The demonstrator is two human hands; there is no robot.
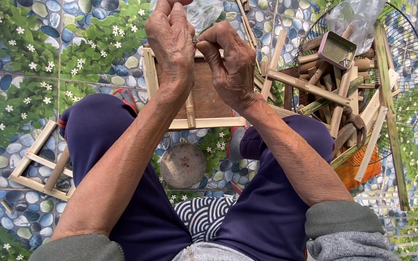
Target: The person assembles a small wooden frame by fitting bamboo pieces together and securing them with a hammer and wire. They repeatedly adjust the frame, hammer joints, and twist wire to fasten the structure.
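Both hands meet above a wooden frame in the head view: my left hand and right hand are clenched, pinching between them something small and glinting that I cannot make out. I see the frame resting just beyond my knees on pebble-print flooring. I judge it light, stiff and somewhat fragile at the joints, best gripped along its side rails. A second frame lies at left; a wire basket of bamboo sticks stands at right.
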